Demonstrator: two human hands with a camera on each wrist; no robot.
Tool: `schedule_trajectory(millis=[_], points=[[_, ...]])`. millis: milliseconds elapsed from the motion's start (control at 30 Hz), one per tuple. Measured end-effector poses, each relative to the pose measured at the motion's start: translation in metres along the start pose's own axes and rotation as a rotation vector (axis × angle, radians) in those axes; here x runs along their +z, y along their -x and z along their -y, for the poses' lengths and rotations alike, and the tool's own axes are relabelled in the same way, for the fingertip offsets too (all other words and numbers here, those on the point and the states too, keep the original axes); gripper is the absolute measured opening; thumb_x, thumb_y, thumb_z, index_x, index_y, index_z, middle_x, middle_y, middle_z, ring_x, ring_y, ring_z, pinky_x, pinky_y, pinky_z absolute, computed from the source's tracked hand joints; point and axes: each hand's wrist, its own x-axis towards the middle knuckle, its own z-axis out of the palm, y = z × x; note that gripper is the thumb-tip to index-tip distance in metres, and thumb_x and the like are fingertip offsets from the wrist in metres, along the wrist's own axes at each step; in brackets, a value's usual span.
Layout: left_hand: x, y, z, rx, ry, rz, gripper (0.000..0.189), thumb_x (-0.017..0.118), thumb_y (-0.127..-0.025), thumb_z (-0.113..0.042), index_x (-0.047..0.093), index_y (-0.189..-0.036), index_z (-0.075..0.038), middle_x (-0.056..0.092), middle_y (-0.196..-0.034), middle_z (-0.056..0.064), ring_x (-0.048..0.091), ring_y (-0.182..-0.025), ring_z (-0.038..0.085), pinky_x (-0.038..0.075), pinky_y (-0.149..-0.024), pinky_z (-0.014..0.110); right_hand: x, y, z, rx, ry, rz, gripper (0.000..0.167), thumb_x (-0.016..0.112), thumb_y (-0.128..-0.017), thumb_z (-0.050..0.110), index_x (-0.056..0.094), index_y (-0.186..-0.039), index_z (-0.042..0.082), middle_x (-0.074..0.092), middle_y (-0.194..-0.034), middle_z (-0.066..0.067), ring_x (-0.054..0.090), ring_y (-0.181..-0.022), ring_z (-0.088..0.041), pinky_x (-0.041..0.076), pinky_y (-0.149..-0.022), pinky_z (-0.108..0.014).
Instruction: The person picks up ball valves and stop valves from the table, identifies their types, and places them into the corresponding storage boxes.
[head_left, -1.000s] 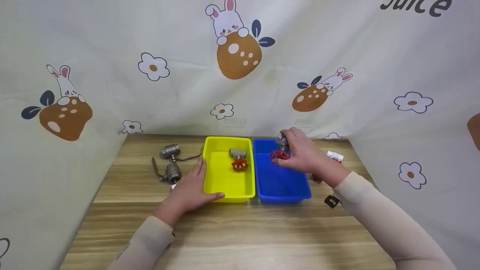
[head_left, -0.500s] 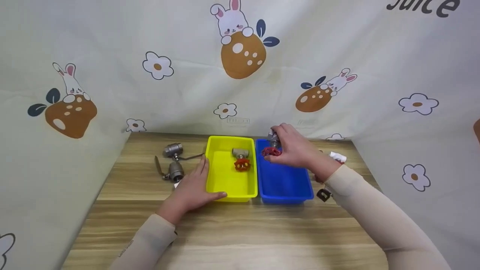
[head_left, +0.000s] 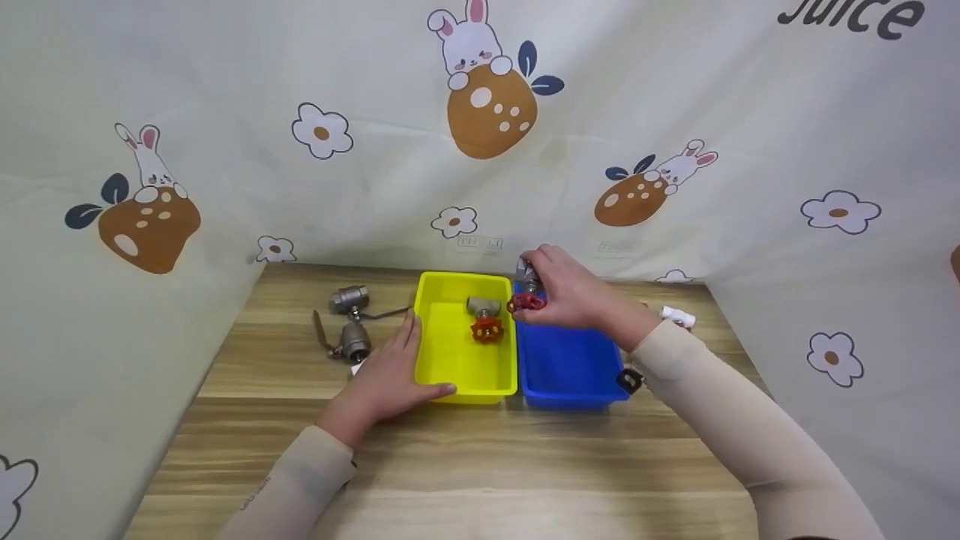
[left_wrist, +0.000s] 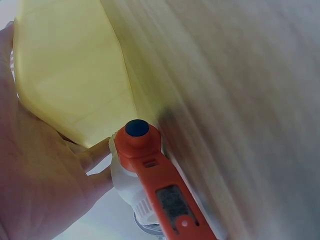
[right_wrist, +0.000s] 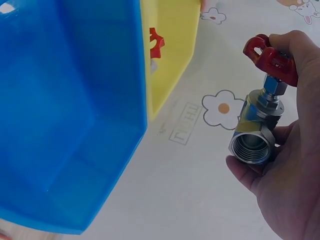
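My right hand [head_left: 571, 294] grips a metal gate valve [right_wrist: 256, 122] with a red handwheel [right_wrist: 272, 60], its threaded opening showing in the right wrist view. In the head view the valve is above the far left part of the blue bin [head_left: 574, 401], close to the yellow bin's rim. Fairly straight fingers of my left hand [head_left: 386, 375] rest along the left side of the yellow bin [head_left: 457, 386], thumb at its near corner. Inside that bin lies another gate valve [head_left: 484, 319] with a red handwheel. A white plastic valve [left_wrist: 132, 175] with an orange handle is beside my left fingers.
Two metal ball valves with lever handles, one farther back [head_left: 349, 298] and one nearer [head_left: 354, 342], lie left of the yellow bin. Right of the blue bin are a white fitting [head_left: 678, 316] and a dark-handled piece [head_left: 630, 380], partly behind my right arm.
My right hand has carried the gate valve left, from over the middle of the blue bin's far end toward the yellow bin. My left hand stays at the yellow bin; the head view has shifted slightly.
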Motion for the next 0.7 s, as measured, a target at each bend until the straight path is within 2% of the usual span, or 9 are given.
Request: schedule_trajectory(millis=[233,467,700], points=[[0.001,-0.001,-0.001,-0.012,0.004,-0.007,0.137,0.074,-0.086,-0.084,0.009,-0.178,-0.006,0.004,-0.185,0.016,0.030,-0.162,0.048,0.033,-0.127,0.066,0.000,-0.007,0.006,-0.056,0.002,-0.001,0.094,0.085,-0.085,0.060,0.051,-0.156,0.009,0.059,-0.132,-0.009,0.054,-0.118,-0.023,0.057,-0.099,-0.038],[0.001,-0.001,0.000,-0.012,0.012,-0.016,0.138,0.074,-0.085,-0.085,0.008,-0.178,-0.006,0.005,-0.185,0.017,0.028,-0.163,0.048,0.030,-0.129,0.065,-0.002,-0.017,0.011,-0.053,0.004,0.022,0.099,0.083,-0.085,0.064,0.048,-0.161,0.011,0.059,-0.139,-0.008,0.054,-0.122,-0.022,0.057,-0.103,-0.038],[0.000,0.001,-0.001,-0.010,0.029,-0.015,0.143,0.069,-0.082,-0.093,0.011,-0.177,-0.005,0.007,-0.185,0.017,0.028,-0.163,0.048,0.031,-0.127,0.069,0.002,-0.026,0.014,-0.062,-0.003,0.043,0.096,0.083,-0.086,0.060,0.048,-0.160,0.010,0.058,-0.138,-0.007,0.054,-0.120,-0.021,0.058,-0.102,-0.037]])
